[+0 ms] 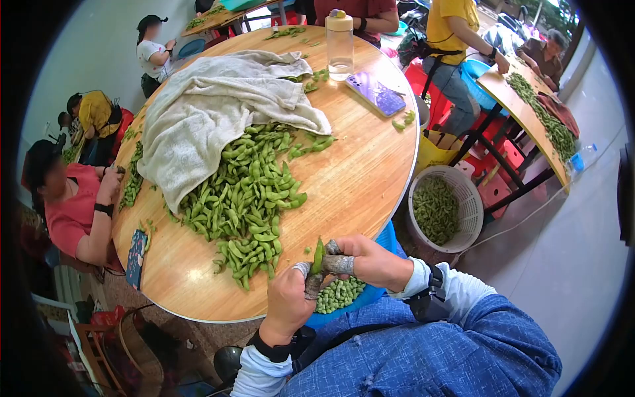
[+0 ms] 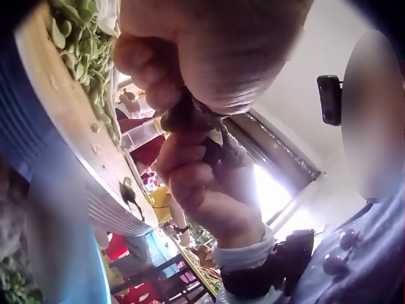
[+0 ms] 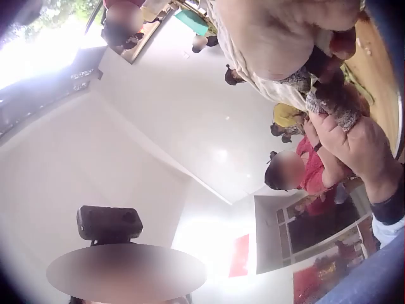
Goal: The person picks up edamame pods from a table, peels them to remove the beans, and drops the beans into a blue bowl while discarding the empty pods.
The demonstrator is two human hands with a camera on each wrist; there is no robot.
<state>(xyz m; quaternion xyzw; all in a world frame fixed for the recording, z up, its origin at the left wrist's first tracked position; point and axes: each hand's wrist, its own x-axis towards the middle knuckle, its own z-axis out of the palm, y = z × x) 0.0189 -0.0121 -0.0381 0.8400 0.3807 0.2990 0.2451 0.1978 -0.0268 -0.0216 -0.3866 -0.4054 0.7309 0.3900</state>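
Observation:
Just past the near edge of the round table, my left hand (image 1: 286,299) and right hand (image 1: 378,262) meet around one green edamame pod (image 1: 318,255). Both hands pinch its lower part, and its tip points up between them. Grey, stained tape wraps several of my thumbs and fingers. Below the hands, a blue basin (image 1: 374,297) holds shelled green beans (image 1: 338,295). In the left wrist view, my right hand (image 2: 201,193) faces the left hand (image 2: 218,47), fingertips together; the pod is mostly hidden there. A large heap of edamame pods (image 1: 241,188) lies on the table.
A pale towel (image 1: 198,109) covers the heap's far part. On the wooden table (image 1: 344,185) stand a water bottle (image 1: 340,53) and a purple phone (image 1: 376,93); a patterned phone (image 1: 135,259) lies left. A white basket (image 1: 471,210) of pods stands right. Several people sit or stand around.

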